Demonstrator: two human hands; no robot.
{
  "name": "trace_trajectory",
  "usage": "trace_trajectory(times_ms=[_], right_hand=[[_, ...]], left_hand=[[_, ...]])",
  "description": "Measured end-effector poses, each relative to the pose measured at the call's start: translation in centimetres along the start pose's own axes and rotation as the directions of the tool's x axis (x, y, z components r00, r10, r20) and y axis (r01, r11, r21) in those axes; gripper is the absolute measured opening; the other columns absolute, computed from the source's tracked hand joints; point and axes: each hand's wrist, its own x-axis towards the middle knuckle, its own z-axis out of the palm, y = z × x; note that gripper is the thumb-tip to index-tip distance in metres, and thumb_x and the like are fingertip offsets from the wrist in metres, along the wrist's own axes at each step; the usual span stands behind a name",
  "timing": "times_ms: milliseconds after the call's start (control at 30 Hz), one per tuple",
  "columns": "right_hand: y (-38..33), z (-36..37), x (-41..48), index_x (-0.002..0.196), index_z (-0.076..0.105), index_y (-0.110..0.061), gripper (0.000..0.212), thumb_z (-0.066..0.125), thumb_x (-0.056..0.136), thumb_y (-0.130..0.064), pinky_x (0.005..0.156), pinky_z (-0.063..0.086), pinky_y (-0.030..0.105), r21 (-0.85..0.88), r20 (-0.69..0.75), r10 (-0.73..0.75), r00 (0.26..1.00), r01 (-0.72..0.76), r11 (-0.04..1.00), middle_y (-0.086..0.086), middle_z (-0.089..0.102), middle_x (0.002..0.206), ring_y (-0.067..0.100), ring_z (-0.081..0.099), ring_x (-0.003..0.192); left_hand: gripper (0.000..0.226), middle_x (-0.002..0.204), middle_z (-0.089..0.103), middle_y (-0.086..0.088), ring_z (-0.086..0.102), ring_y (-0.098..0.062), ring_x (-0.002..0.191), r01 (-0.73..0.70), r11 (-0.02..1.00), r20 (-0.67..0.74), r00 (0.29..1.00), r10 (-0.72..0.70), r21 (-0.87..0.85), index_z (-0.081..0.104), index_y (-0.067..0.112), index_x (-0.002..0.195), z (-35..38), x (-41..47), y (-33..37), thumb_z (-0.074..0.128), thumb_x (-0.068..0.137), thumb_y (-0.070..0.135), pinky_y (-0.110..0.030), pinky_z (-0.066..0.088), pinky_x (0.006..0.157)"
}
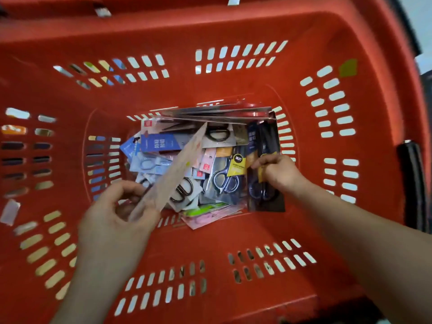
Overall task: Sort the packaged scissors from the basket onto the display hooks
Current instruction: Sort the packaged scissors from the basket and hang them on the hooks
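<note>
I look down into a deep red plastic basket (233, 90) with slotted walls. Several packaged scissors (210, 169) lie in a jumble on its bottom, in blue, pink, grey and black cards. My left hand (117, 218) pinches the lower end of a pale beige package (177, 174) that slants up across the pile, seen nearly edge-on. My right hand (278, 174) grips a black package with dark scissors (264, 197) standing at the right side of the pile. No display hooks are in view.
The basket's walls rise steeply on all sides around my hands. A black handle (411, 183) hangs over the right rim. Shelf goods show faintly through the slots at the left. A white floor strip shows at the top right corner.
</note>
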Motion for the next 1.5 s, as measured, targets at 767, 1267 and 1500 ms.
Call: trace_trajectory(times_ms=[767, 1267, 1500], right_hand=[[-1.3, 0.0, -7.6, 0.121, 0.045, -0.023, 0.026, 0.054, 0.096, -0.023, 0.098, 0.05, 0.053, -0.025, 0.022, 0.14, 0.99, -0.139, 0.99, 0.007, 0.064, 0.114, 0.034, 0.063, 0.108], [-1.3, -1.2, -7.7, 0.141, 0.033, -0.028, 0.055, 0.056, 0.095, -0.011, 0.094, 0.053, 0.046, 0.101, 0.041, 0.205, 0.978, -0.208, 0.973, -0.005, 0.058, 0.105, 0.025, 0.063, 0.102], [-2.2, -0.9, -8.5, 0.136, 0.037, -0.026, 0.049, 0.054, 0.092, -0.015, 0.094, 0.052, 0.05, 0.072, -0.026, 0.203, 0.979, -0.201, 0.977, 0.004, 0.063, 0.11, 0.032, 0.063, 0.102]], left_hand=[[0.067, 0.126, 0.062, -0.015, 0.06, -0.036, 0.113, 0.507, 0.861, 0.164, 0.847, -0.505, 0.033, 0.051, 0.004, 0.126, 17.1, 7.3, -1.8, 0.083, 0.075, 0.034, -0.04, 0.051, 0.093], [0.015, 0.057, 0.054, 0.005, 0.035, -0.005, 0.034, 0.64, 0.327, 0.27, 0.654, -0.707, -0.695, 0.054, 0.016, 0.082, 16.2, 11.0, 0.1, 0.054, 0.097, 0.017, -0.01, 0.024, 0.031], [0.024, 0.108, 0.066, -0.005, 0.061, -0.024, 0.102, 0.45, 0.881, 0.343, 0.859, -0.381, -0.148, 0.061, 0.019, 0.098, 16.7, 7.8, -1.7, 0.073, 0.084, 0.034, -0.035, 0.05, 0.089]])
